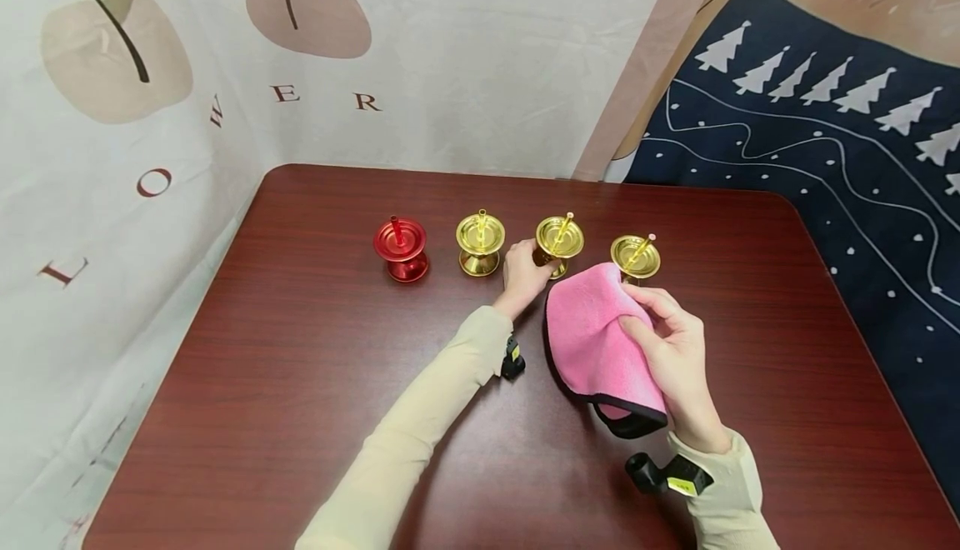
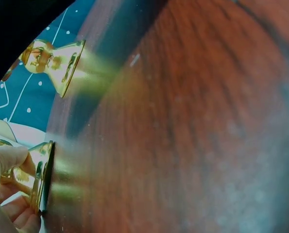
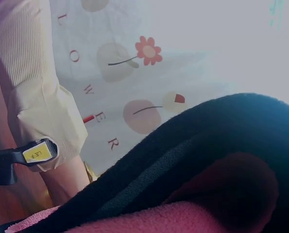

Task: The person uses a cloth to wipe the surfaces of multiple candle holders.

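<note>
My left hand [image 1: 525,275] grips the stem of a gold candle holder [image 1: 551,242], the third from the left in a row. In the left wrist view its flared base [image 2: 37,172] shows beside my fingers; whether it touches the table I cannot tell. My right hand [image 1: 678,358] pinches a pink cloth [image 1: 596,333] with black edging between thumb and fingers. The cloth hangs to the right of the held candle holder, and it fills the lower part of the right wrist view. Just beyond the cloth stands the rightmost gold candle holder [image 1: 635,258], its lower part hidden.
A red candle holder [image 1: 401,246] and another gold candle holder [image 1: 480,237] stand upright left of my left hand. All are on a dark reddish wooden table [image 1: 315,350]. Behind it hang a pale printed cloth [image 1: 465,58] and a navy one with white trees [image 1: 787,142].
</note>
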{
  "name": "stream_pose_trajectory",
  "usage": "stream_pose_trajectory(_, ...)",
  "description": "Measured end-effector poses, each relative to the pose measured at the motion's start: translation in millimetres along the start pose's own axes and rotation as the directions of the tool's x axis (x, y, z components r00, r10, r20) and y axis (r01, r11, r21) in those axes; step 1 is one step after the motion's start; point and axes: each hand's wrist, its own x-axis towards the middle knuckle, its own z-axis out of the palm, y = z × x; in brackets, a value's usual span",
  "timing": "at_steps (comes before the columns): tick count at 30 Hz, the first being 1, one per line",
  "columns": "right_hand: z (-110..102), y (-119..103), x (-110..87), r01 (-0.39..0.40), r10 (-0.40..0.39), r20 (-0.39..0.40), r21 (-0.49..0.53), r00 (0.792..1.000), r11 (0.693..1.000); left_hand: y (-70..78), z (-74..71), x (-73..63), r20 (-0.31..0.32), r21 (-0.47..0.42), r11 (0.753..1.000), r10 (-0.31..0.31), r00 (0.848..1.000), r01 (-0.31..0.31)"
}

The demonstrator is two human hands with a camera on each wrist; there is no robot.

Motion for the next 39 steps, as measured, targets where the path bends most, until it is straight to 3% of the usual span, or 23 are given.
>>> stream_pose_trajectory(12, 0, 1, -0.7, -0.003, 0.003, 0.001, 0.003, 1.000, 1.000, 0.0, -0.8, -2.5, -0.013, -0.047, 0.999, -0.013, 1.000, 0.012)
stream_pose_trajectory(23, 1, 0, -0.5, -0.002, 0.002, 0.003, 0.010, 1.000, 1.000, 1.2, -5.4, -5.3, 0.032, -0.064, 0.996, -0.066, 0.997, 0.068)
stream_pose_trajectory(33, 1, -1, 0.6, -0.038, 0.038, 0.000, -0.012, 0.999, 0.999, 3.8, -21.9, -19.2, 0.075, -0.155, 0.981, -0.108, 0.991, 0.119)
stream_pose_trajectory(39, 0, -1, 1.7, -0.042, 0.042, 0.004, -0.006, 0.999, 0.999, -3.1, -33.8, -32.7, 0.074, -0.216, 0.972, -0.080, 0.994, 0.094)
